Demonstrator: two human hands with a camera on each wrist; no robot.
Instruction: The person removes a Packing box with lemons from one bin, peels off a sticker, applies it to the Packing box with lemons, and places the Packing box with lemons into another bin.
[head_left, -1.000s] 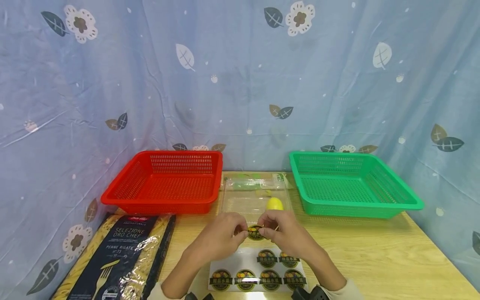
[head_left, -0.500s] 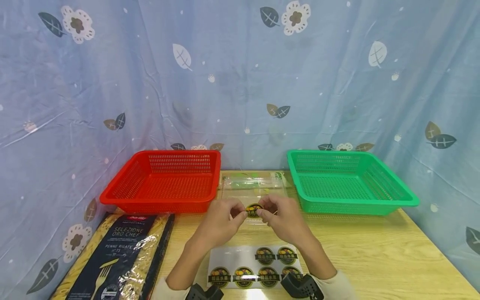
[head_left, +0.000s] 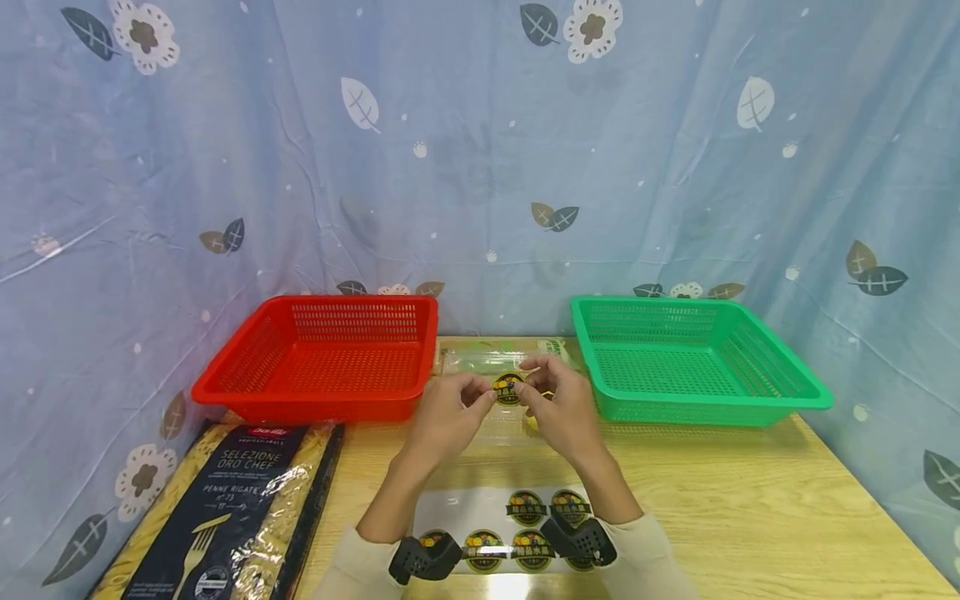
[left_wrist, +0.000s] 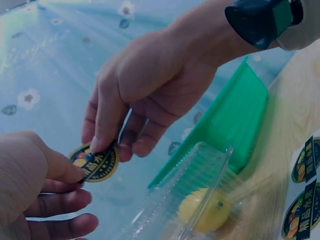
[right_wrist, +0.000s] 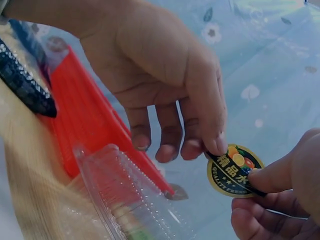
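The left hand (head_left: 448, 414) and right hand (head_left: 562, 410) pinch a round sticker (head_left: 507, 389) at nine and three o'clock, its dark band running between them; a clear plastic box (right_wrist: 135, 192) lies beneath.

The sleeves (head_left: 357, 568) are cream; a chunky black device (head_left: 431, 558) sits at each cuff (head_left: 634, 537).

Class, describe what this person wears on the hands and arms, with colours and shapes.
The left hand and right hand are bare, ungloved. The left sleeve and right sleeve are plain cream. The left wrist camera and right wrist camera are chunky and black.
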